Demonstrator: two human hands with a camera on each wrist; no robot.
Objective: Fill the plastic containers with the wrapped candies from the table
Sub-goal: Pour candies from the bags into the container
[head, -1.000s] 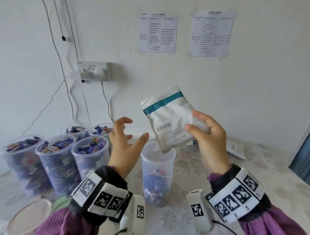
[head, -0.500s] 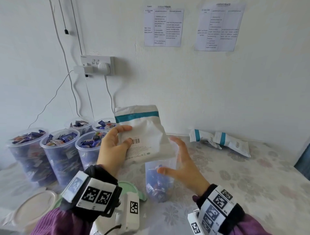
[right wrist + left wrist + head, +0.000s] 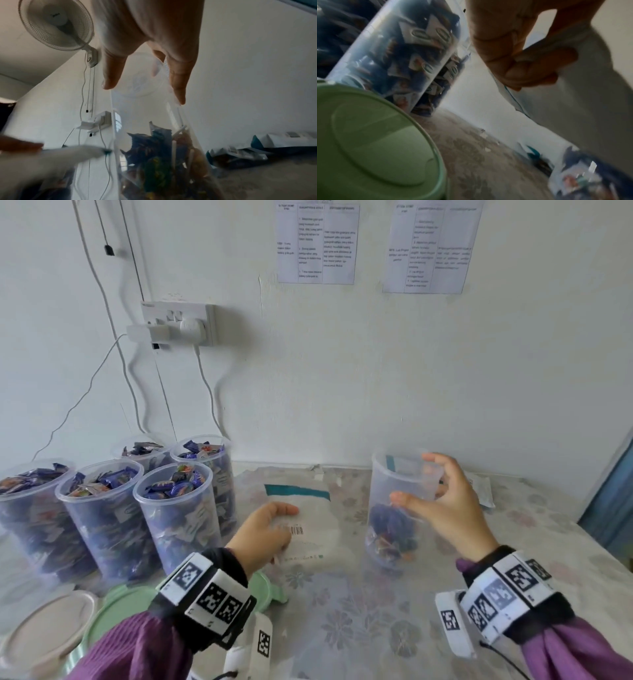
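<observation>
The right hand curls its thumb and fingers around the upper wall of a clear plastic tumbler-shaped container standing on the desk; dark blue wrapped candies fill only its bottom part. Left of it, the left hand pinches the near left edge of a flat white pouch with a teal band, thumb on top, the pouch lying on the desk between the two hands. Further left, five matching clear containers stand clustered, each heaped to the rim with the same candies. A pale green round lid and a beige round lid lie near the left forearm. More white pouches lie far right against the wall.
</observation>
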